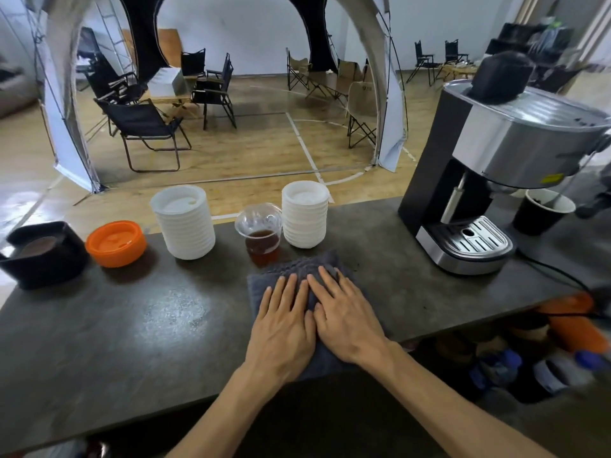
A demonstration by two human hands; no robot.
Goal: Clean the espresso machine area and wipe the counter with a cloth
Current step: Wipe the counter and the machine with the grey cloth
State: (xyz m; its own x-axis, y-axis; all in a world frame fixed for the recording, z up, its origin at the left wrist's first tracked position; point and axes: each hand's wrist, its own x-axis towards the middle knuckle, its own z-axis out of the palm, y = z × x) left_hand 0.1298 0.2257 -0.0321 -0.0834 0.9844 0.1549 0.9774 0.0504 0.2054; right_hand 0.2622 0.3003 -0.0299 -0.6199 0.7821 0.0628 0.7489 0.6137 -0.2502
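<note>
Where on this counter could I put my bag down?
Bare counter lies left of the grey cloth, nearer you than the orange lid and white lid stack. It is crowded along the far edge and around the espresso machine.

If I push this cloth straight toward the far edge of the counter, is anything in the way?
Yes. The clear cup of brown liquid stands right at the far edge of the cloth, with a stack of white lids just beside it. Both hands, left hand and right hand, lie flat on the cloth.

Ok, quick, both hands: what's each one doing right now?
Left hand: open, flat fingers pressing the folded grey cloth.
Right hand: open, flat on the same cloth.
</note>
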